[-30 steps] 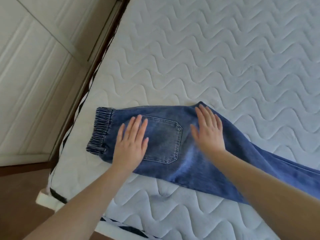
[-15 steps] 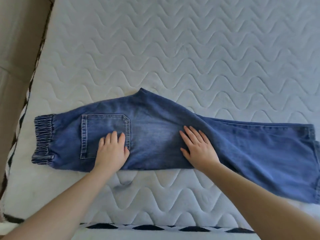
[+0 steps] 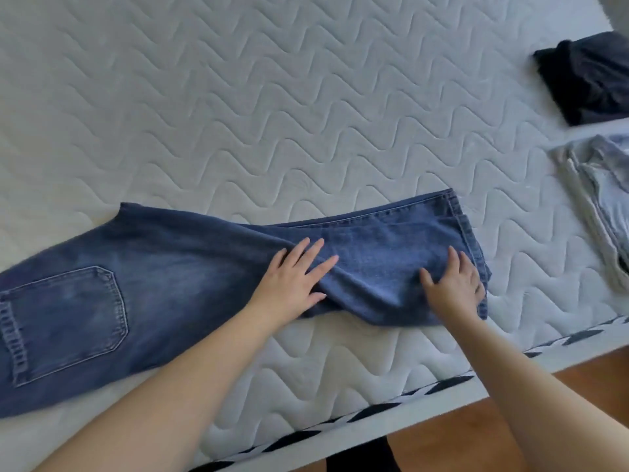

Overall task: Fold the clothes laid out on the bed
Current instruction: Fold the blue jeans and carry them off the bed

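Observation:
A pair of blue jeans [image 3: 177,281] lies flat across the white quilted mattress [image 3: 272,114], folded lengthwise, back pocket up at the left and leg hem at the right. My left hand [image 3: 292,284] presses flat on the middle of the leg, fingers straight and spread. Just inside the hem, my right hand [image 3: 454,287] lies on the denim with its fingers spread. The fabric bunches in a low ridge between the two hands. The waistband runs off the left edge of the view.
A folded dark garment [image 3: 592,76] sits at the far right of the mattress, with a folded grey garment [image 3: 609,206] below it. The mattress's near edge has black-and-white trim [image 3: 425,390]; brown wooden floor [image 3: 476,434] lies beyond it.
Both hands have slid rightward along the jeans, from the pocket and seat area down the leg to the hem. The view has swung right, showing the two folded garments.

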Demonstrator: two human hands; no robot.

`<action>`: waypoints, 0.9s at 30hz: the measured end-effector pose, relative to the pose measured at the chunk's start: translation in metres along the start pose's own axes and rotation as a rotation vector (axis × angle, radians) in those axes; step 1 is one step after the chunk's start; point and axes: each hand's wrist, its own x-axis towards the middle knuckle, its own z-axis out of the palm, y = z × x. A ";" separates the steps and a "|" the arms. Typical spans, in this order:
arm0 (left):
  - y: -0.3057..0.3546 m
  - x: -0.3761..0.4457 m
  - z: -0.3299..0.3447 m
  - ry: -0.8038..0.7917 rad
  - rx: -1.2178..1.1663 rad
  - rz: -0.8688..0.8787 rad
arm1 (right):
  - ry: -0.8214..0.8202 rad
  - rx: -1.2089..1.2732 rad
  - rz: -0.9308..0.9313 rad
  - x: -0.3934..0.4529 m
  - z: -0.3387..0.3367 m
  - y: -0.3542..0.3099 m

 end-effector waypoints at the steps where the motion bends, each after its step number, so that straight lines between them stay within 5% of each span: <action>1: 0.010 0.009 0.003 -0.038 0.018 0.010 | -0.013 0.003 0.013 0.005 0.000 0.008; 10: 0.041 0.040 0.043 -0.233 0.117 -0.089 | 0.013 0.330 0.450 0.021 0.010 0.059; 16: 0.039 0.049 0.036 -0.350 -0.032 -0.137 | 0.079 0.617 0.288 0.004 -0.002 0.058; 20: 0.033 0.063 0.005 -0.377 -0.584 -0.312 | 0.105 0.784 -0.047 -0.034 -0.022 0.004; 23: 0.021 0.053 -0.030 -0.227 -1.288 -0.510 | -0.029 0.841 -0.273 -0.067 -0.028 -0.050; 27: -0.009 0.019 -0.064 -0.179 -1.949 -0.458 | -0.300 0.859 -0.446 -0.112 -0.017 -0.123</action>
